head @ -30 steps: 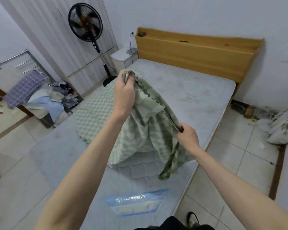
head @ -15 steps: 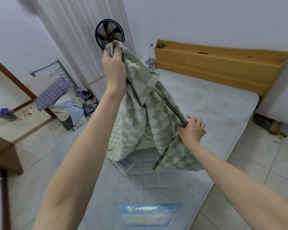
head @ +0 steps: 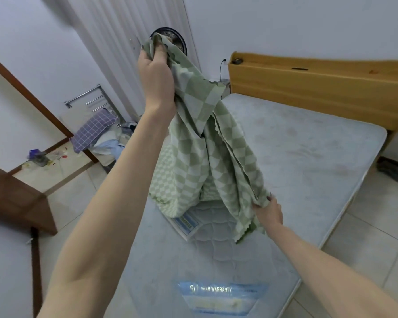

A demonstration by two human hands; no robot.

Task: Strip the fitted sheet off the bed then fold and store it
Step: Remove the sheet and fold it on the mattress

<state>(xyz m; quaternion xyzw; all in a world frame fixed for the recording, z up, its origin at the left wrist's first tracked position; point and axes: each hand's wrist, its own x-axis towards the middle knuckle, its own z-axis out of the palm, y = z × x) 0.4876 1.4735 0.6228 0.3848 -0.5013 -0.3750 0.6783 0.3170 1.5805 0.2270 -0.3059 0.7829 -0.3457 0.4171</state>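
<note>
Since the pale grey quilted mattress [head: 296,161] is lying bare all the way up to the light wooden headboard [head: 319,88] at 1 o'clock, the stripping part looks done to me. The green-and-white checked cotton fitted sheet [head: 207,148] is off the bed and hanging in the air over the middle of the mattress, with its lower end draped on the mattress at about 10 o'clock from centre.

The left hand [head: 156,74] is up at 11 o'clock, fingers curled tight round a bunched corner of the sheet. The right hand [head: 268,210] is lower, around 4 o'clock from the sheet, pinching an edge of it between thumb and fingers. Can't really tell if that's a corner or just a bit of hem, the folds hide it.

So I'd say roughly a third in: sheet's off, but it's a loose rumpled drape, no tidy fold yet. Still to do is lining up corners, folding it down, and putting it away somewhere. No obvious storage spot in view.
</note>
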